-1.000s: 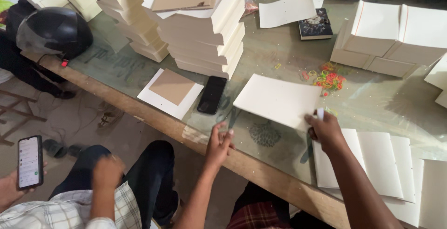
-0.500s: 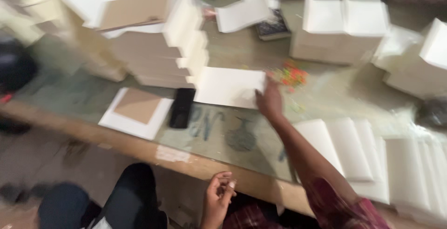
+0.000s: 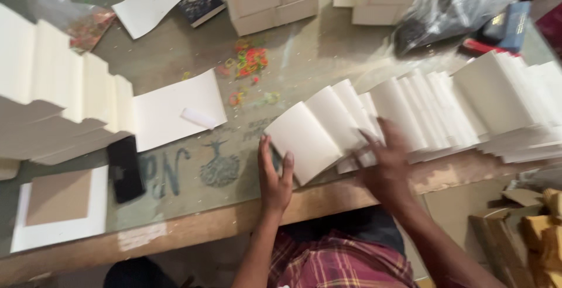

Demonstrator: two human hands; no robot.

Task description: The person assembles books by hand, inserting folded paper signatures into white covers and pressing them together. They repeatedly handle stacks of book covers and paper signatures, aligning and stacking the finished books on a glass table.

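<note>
At the near edge of the surface [image 3: 193, 229], the person's two hands worked on a fanned row of cream paper booklets [image 3: 410, 112] that ran from the middle out to the right. The left hand [image 3: 275, 177] lay flat with its fingers spread, touching the lower left edge of the nearest booklet [image 3: 304, 139] at the end of the fan. The right hand [image 3: 383, 168] was blurred with movement; it rested open on the overlapping booklets just beside the first one, fingers splayed over their lower edges, gripping nothing that I could make out.

It looked to me like the step of squaring or sliding the fan along, with the end booklet being steadied or separated from the rest. To my eye, lifting that booklet cleanly would call for the left fingers to get under its free edge while the right hand pinned down the neighbours so the whole row did not shift.

A loose white sheet [image 3: 178, 109] lay to the left, with a small pale stick [image 3: 198, 118] on it. A black phone [image 3: 124, 168] sat near a stepped stack of paper blocks [image 3: 58, 106]. Coloured rubber bands [image 3: 249, 62] were scattered further back, well apart from both hands.
</note>
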